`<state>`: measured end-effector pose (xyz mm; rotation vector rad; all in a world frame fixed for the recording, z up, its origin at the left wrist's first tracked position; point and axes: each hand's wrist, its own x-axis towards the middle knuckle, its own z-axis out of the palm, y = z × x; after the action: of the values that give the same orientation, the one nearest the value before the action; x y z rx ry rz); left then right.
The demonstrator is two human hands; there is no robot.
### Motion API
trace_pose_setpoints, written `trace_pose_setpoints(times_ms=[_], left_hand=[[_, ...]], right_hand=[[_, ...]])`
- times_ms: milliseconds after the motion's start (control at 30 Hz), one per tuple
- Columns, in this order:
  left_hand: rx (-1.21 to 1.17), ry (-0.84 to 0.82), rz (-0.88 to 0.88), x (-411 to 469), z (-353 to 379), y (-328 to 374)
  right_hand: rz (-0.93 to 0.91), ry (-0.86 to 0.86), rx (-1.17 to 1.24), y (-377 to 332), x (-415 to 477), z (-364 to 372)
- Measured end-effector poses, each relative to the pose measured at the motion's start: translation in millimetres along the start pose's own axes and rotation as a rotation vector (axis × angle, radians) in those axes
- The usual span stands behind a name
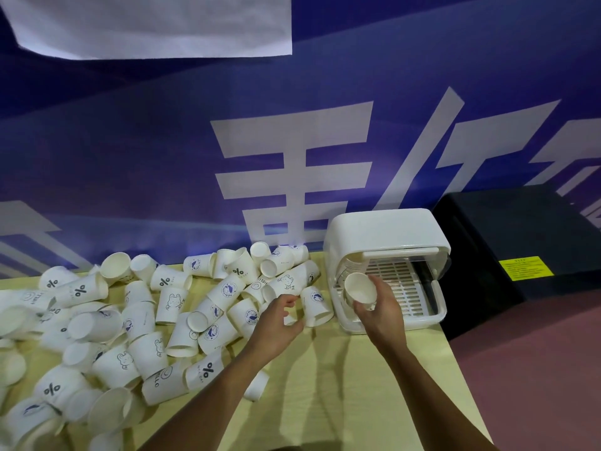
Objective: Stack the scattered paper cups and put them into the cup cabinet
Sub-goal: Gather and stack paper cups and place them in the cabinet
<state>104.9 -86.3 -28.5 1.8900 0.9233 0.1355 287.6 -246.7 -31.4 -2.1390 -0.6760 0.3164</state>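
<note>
1. The right hand (379, 309) has its grip round a paper cup (359, 286), held at the open front of the cup cabinet (387, 229).
2. The left hand (276, 323) curls over the scattered cups (182, 307). Its fingers hide whether the grip holds one, so I cannot tell.
3. The heap sprawls over the surface (357, 385) and is cut off at the left.

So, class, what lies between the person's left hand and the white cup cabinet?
In the head view, a paper cup with a round blue logo sits between the left hand and the cup cabinet.
</note>
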Motion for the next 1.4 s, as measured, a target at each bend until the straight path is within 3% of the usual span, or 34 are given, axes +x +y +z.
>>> trace_pose_setpoints(times_ms=[400, 500, 600, 767, 867, 1000, 1167, 1400], left_hand=[[-0.003, 0.04, -0.038, -2, -19, -22], [-0.003, 0.073, -0.061, -11, -32, -36], [-0.004, 0.11, -0.098, -20, -44, -50], [0.005, 0.114, -0.132, -35, -55, -69], [0.14, 0.043, -0.118, -45, -56, -83], [0.37, -0.119, -0.103, -57, -48, -100], [0.634, -0.168, -0.029, -60, -35, -111], [0.768, -0.131, 0.055, -55, -28, -120]], right_hand=[[0.095, -0.06, -0.21, -3, 8, 14], [0.031, 0.002, -0.214, -15, 4, 22], [-0.109, -0.051, -0.195, -31, -5, 41], [-0.104, -0.111, -0.234, -53, -27, 75], [-0.099, -0.126, -0.247, -56, -43, 93], [-0.053, -0.323, -0.355, -57, -53, 116], [0.042, -0.399, -0.41, -60, -59, 144], [0.162, -0.379, -0.371, -62, -56, 171]])
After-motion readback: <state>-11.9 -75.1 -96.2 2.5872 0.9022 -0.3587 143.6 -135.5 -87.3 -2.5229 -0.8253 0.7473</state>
